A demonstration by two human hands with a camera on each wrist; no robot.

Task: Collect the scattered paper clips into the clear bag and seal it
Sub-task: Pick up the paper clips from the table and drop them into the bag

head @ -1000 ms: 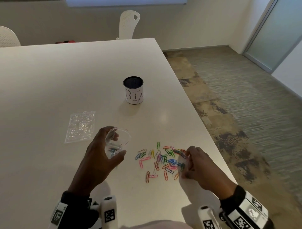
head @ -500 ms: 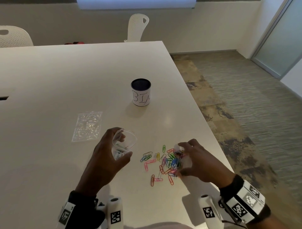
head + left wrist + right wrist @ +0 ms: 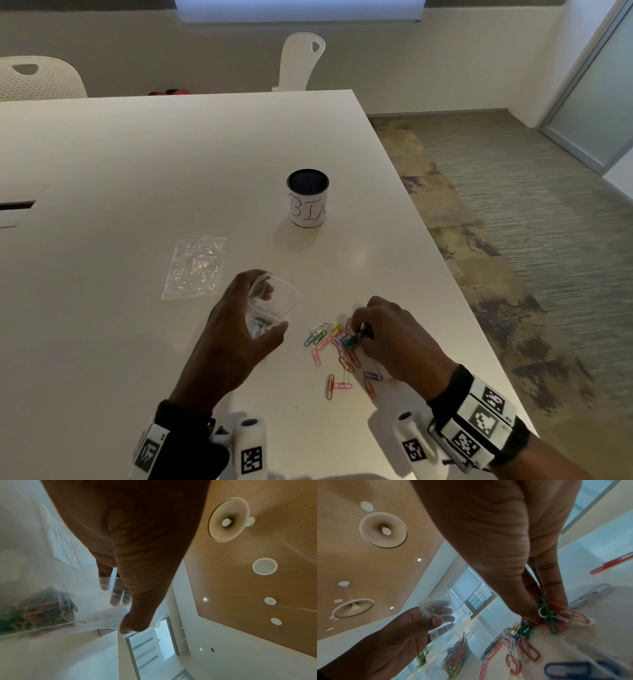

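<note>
My left hand (image 3: 239,329) grips a clear bag (image 3: 270,308) with its mouth held open, just above the white table (image 3: 102,171). Several coloured clips lie in the bag's bottom (image 3: 39,609), also visible from the right wrist (image 3: 455,655). Scattered coloured paper clips (image 3: 334,356) lie to the right of the bag. My right hand (image 3: 359,334) pinches a small bunch of clips (image 3: 546,614) between thumb and fingers at the pile's right side. More loose clips (image 3: 513,649) lie around the fingertips.
A second clear bag (image 3: 195,265) lies flat on the table, left of and behind my left hand. A dark-rimmed cup marked "BIN" (image 3: 307,202) stands further back. The table's right edge (image 3: 479,335) runs close beside my right hand. White chairs (image 3: 301,61) stand at the far side.
My right hand has swept leftward into the pile, bunching clips together and pinching some. My left hand has kept the open bag in much the same place.
</note>
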